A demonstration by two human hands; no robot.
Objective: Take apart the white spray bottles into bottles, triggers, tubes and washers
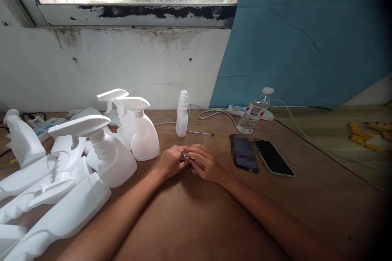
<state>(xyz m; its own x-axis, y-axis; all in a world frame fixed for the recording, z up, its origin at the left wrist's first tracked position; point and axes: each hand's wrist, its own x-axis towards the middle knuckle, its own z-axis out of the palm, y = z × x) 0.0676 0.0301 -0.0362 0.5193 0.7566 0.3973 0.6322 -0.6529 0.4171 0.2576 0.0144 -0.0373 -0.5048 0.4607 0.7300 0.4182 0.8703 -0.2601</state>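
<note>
My left hand (174, 160) and my right hand (204, 164) meet over the middle of the brown table, fingers closed together around a small, pale, shiny piece (185, 154). The fingers cover most of it, so its kind cannot be made out. Thin pale lines, perhaps a tube, show below and above the hands. Just behind them stands a slim white plastic bottle (182, 116) with a bare neck. A pen (200, 133) lies at its foot.
Left of my arms are white spray bottles (118, 159), several standing or lying in a heap. At right lie two phones (245, 153), with a clear water bottle (253, 114) tilted behind them. Power strips (241, 110) and cables run along the wall.
</note>
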